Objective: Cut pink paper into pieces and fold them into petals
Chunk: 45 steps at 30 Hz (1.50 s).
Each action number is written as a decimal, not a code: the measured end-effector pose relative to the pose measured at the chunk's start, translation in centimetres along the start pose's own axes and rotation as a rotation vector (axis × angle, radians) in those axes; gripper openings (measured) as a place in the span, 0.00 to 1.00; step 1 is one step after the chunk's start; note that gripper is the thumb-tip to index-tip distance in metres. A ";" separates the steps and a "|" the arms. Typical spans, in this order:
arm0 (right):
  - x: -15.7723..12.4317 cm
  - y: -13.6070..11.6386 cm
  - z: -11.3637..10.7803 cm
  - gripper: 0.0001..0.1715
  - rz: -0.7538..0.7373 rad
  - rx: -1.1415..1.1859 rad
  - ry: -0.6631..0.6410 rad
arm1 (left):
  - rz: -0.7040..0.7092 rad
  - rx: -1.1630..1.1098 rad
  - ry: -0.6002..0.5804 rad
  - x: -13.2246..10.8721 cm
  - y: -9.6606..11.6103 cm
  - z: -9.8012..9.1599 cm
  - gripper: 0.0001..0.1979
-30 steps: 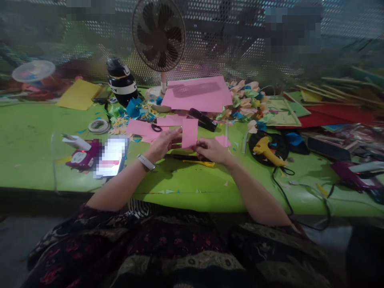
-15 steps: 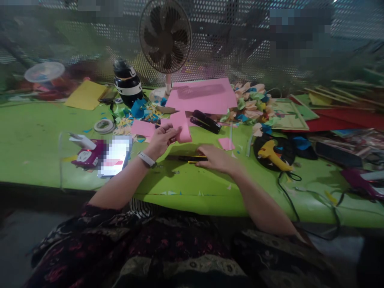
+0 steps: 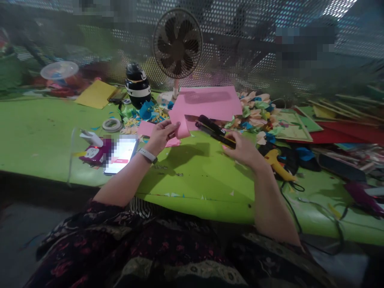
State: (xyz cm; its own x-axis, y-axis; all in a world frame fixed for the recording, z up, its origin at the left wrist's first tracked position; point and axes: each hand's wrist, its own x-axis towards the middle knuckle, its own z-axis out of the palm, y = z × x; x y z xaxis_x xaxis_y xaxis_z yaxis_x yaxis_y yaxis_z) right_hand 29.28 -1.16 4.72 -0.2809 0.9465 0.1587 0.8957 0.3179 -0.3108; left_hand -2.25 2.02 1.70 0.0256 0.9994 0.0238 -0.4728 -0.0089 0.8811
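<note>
Between the fingers of my left hand [image 3: 163,136] is a curled strip of pink paper [image 3: 181,127], held above the green table. My right hand [image 3: 241,148] grips a black and yellow tool [image 3: 225,140], maybe scissors or a cutter; its exact kind is hard to make out. Just behind that tool lies a black stapler [image 3: 211,125]. A large pink sheet [image 3: 207,102] lies at the back of the table, and smaller pink pieces [image 3: 146,129] are beside and below my left hand.
Left of my left arm are a lit phone [image 3: 122,156], a purple device [image 3: 97,152] and a tape roll [image 3: 112,125]. A fan [image 3: 178,44] and a black bottle [image 3: 138,88] stand behind. On the right lies a yellow glue gun [image 3: 279,164] with its cord.
My right hand has moved right and away from me, lifting the black and yellow tool from the table toward the stapler. My left hand still holds the pink strip. The view has shifted slightly.
</note>
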 end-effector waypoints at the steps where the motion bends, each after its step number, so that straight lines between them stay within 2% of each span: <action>1: 0.0 0.1 -0.1 0.26 -0.018 0.010 0.073 | -0.001 0.008 0.002 0.0 0.0 0.0 0.14; 3: 0.0 0.0 0.0 0.27 -0.079 0.012 0.169 | -0.002 0.017 0.007 0.0 0.0 0.0 0.14; 6: -0.1 -0.5 0.5 0.27 -0.167 -0.013 0.201 | -0.010 0.023 0.004 -0.1 0.0 0.1 0.15; 14: -0.5 -2.3 1.1 0.26 -0.170 -0.045 0.173 | -0.021 0.025 -0.029 -0.3 -0.4 0.2 0.17; 25: -0.8 -3.5 1.2 0.28 -0.193 -0.054 0.080 | -0.050 0.106 -0.016 -0.9 -0.2 0.8 0.11; 31: -0.8 -3.7 1.2 0.29 -0.205 -0.037 0.039 | -0.054 0.148 -0.021 -1.3 -0.1 1.2 0.13; 39: -0.9 -4.2 1.4 0.29 -0.217 -0.029 -0.018 | -0.033 0.144 -0.076 -1.3 -1.1 1.0 0.19; 45: -0.8 -3.7 1.4 0.29 -0.230 -0.027 -0.021 | -0.040 0.162 -0.054 -1.2 -1.0 1.1 0.17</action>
State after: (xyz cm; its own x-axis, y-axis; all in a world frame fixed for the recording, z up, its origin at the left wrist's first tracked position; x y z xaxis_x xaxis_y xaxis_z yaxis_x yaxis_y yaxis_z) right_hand 25.67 -2.99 4.39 -0.4856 0.8502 0.2033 0.8160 0.5242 -0.2435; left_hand -0.88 0.75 1.33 0.0907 0.9958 0.0083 -0.3228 0.0215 0.9462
